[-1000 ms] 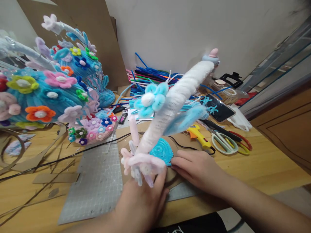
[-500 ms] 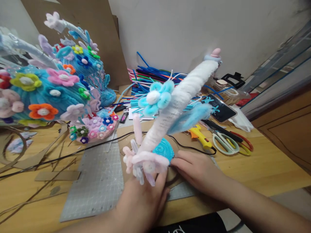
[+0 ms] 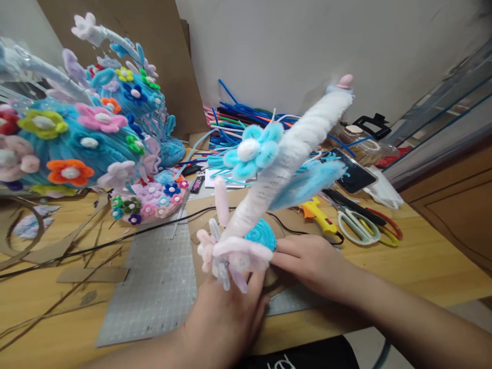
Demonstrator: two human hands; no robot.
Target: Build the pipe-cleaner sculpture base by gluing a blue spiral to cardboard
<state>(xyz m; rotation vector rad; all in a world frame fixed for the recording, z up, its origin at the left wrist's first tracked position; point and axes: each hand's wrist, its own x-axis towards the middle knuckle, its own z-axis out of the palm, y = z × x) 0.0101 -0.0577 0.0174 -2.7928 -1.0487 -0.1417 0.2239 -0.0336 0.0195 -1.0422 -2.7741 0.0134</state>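
A thick white stem (image 3: pixel 295 143) wrapped in pipe cleaner slants over the work spot, with a blue fuzzy flower (image 3: pixel 249 150) and a blue leaf (image 3: pixel 311 184) on it. Pale pink and lilac petals (image 3: pixel 242 259) hang at its near end, over my left hand (image 3: pixel 226 312). That hand's fingers are curled, and the petals hide what they grip. Beneath the stem, a blue coiled disc (image 3: pixel 261 237) lies on brown cardboard (image 3: pixel 200 210). My right hand (image 3: pixel 311 259) has its fingers together, the tips pressed at the disc's right edge.
Flower-covered blue pipe-cleaner pieces (image 3: pixel 77 143) stand at left. Bundled pipe cleaners (image 3: pixel 238 123) lie against the wall. A yellow glue gun (image 3: pixel 319 215), scissors (image 3: pixel 357 228) and a phone (image 3: pixel 355 174) are at right. A black cable (image 3: pixel 146 225) crosses the grey cutting mat (image 3: pixel 154 287).
The stem with its flower and petals has shifted slightly right in view. Both hands stay at nearly the same spots, and the whole view has moved a little.
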